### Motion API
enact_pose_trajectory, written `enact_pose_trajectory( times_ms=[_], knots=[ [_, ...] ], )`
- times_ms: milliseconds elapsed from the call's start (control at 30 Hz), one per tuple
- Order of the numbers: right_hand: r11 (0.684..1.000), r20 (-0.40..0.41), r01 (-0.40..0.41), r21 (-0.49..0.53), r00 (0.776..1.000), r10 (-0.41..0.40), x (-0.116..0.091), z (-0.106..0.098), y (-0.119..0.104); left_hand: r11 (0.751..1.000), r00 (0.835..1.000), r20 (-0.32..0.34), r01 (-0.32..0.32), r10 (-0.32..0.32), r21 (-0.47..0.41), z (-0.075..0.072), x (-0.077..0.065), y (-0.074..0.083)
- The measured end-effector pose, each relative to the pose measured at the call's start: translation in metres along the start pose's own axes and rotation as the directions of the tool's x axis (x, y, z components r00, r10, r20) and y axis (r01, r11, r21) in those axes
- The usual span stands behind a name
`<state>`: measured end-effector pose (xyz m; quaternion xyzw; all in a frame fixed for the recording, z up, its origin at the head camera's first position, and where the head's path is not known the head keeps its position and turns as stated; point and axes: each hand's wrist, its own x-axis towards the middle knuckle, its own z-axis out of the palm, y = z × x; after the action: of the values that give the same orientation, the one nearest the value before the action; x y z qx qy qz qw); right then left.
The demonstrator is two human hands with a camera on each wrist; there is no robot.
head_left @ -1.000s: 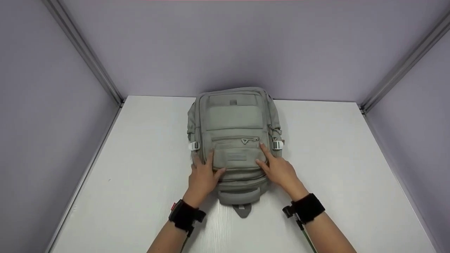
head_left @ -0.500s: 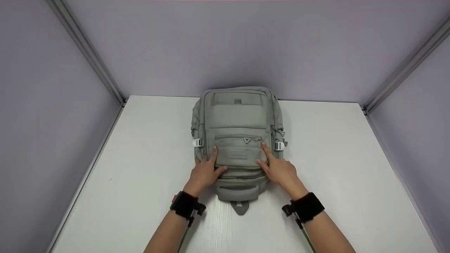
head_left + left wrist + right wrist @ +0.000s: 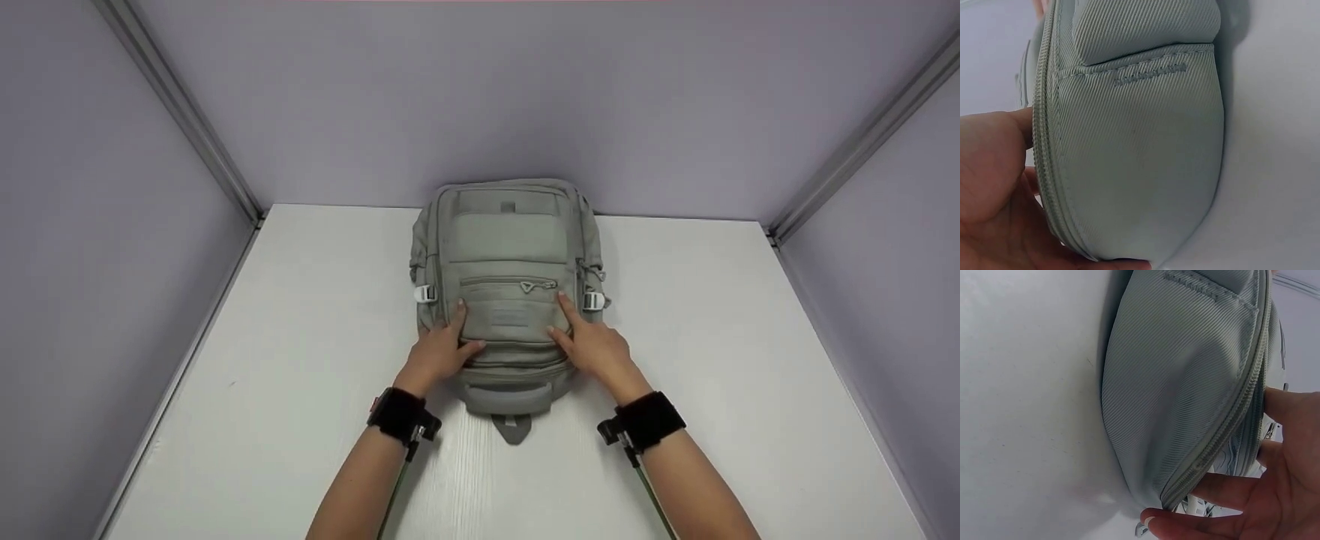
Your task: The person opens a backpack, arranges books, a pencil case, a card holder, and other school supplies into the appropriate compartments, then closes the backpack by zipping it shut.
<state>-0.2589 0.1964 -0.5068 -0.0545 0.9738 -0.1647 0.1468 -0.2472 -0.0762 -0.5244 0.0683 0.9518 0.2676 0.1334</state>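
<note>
A grey-green backpack point(image 3: 506, 240) lies front side up on the white table, with its carry handle point(image 3: 508, 399) toward the person. At its lower left side my left hand point(image 3: 435, 352) rests with fingers spread, thumb and index finger on the front pocket. My right hand point(image 3: 604, 349) presses the opposite side, its index fingertip just below the pocket zipper point(image 3: 538, 286). In the left wrist view, the hand point(image 3: 991, 180) lies against the zipped edge of the bag's top. Extended fingers of the right hand point(image 3: 1292, 467) reach along the bag's side in the right wrist view.
White buckles point(image 3: 425, 294) sit on both sides of the bag. Behind it rises a pale wall point(image 3: 495, 97), close to the bag's far end. Side panels flank the white table point(image 3: 712, 337). Each wrist wears a black strap point(image 3: 401, 416) with a camera and cable.
The backpack has shifted slightly right, then away from the person toward the back wall. Both hands have moved forward with it, and the left hand has also shifted right.
</note>
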Motion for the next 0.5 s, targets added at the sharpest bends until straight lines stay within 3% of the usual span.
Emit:
enact_pose_trajectory(
  times_ms=[500],
  knots=[
    [0.999, 0.003, -0.025, -0.021, 1.0, 0.025, 0.004, -0.011, -0.002, 0.999, 0.999, -0.01, 0.041, -0.041, -0.014, 0.002, 0.007, 0.006]
  ],
)
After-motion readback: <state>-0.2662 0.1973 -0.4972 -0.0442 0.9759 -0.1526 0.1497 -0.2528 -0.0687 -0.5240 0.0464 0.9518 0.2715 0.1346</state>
